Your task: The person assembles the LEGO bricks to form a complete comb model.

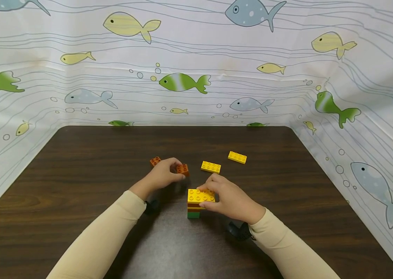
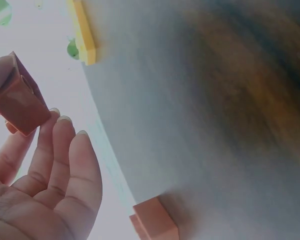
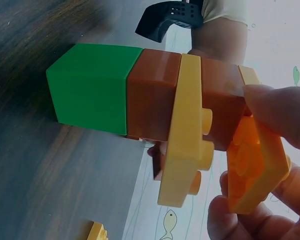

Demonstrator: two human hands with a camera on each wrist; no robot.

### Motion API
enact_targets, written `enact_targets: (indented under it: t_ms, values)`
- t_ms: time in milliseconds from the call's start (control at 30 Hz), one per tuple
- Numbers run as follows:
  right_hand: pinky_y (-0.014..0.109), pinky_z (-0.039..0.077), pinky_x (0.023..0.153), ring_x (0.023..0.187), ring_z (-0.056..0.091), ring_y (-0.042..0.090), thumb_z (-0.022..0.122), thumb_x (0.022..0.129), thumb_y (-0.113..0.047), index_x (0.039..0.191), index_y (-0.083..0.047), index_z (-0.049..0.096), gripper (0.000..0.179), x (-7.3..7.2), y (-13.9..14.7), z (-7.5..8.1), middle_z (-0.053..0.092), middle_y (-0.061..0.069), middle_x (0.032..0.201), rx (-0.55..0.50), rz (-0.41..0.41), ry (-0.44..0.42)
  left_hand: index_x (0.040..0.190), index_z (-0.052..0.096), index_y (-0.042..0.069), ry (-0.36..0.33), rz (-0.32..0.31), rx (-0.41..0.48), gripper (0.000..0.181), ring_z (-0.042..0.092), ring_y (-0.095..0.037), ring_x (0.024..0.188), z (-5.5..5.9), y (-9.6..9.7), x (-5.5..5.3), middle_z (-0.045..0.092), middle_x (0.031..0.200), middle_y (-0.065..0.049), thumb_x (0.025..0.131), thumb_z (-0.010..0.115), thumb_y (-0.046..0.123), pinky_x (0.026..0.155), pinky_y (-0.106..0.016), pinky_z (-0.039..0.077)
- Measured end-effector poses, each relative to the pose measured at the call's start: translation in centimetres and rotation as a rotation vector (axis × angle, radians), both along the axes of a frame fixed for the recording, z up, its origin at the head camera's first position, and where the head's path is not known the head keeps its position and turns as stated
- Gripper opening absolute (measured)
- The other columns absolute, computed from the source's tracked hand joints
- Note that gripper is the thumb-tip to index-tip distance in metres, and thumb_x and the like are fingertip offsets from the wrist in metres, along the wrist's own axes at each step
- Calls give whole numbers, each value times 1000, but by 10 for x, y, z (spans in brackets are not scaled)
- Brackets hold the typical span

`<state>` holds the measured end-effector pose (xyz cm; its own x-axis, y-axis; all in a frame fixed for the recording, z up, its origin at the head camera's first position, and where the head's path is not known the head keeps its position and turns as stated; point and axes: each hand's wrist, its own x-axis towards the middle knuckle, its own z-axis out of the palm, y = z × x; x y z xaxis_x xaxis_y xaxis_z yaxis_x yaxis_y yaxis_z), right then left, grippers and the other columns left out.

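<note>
My left hand [image 1: 163,174] pinches a small reddish-brown toy brick [image 1: 182,169] between thumb and fingers. In the left wrist view this brick [image 2: 22,105] shows above the tabletop, its studs facing the lower left. With thumb and fingers, my right hand [image 1: 232,195] grips the long yellow plate [image 1: 196,195] topping a small tower. The right wrist view shows the tower from the side: a green block [image 3: 90,90] at the base, a brown brick [image 3: 152,92], a yellow plate [image 3: 182,150], a second brown brick [image 3: 220,95], then the gripped yellow plate [image 3: 265,172]. Both yellow plates overhang one side.
Another reddish-brown brick [image 1: 155,161] lies just behind my left hand. Two yellow plates [image 1: 211,167] rest beyond the tower, one farther back and right. The dark wooden table [image 1: 112,147] meets a white fish-patterned curtain [image 1: 196,50] at the back and sides.
</note>
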<state>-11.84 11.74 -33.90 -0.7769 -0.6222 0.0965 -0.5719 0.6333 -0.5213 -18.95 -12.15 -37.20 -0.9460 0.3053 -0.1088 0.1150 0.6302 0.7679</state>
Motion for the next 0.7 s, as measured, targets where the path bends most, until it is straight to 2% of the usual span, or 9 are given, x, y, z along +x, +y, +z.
enact_targets:
  t_ms: [267, 700]
  values:
    - [22, 47, 72, 82, 49, 9, 77, 83, -23, 117, -8, 68, 38, -1, 0, -1, 52, -5, 98, -1, 2, 6, 122, 56, 2, 43, 13, 69, 39, 57, -24, 92, 7, -8, 11, 62, 107, -12, 89, 69, 18, 79, -39, 49]
    - [23, 45, 71, 85, 53, 20, 76, 83, -24, 119, -8, 66, 41, -4, 1, 0, 51, -5, 97, -31, 13, -67, 118, 58, 0, 108, -38, 126, 38, 55, -23, 89, 18, -11, 31, 62, 99, -11, 87, 71, 18, 73, -34, 47]
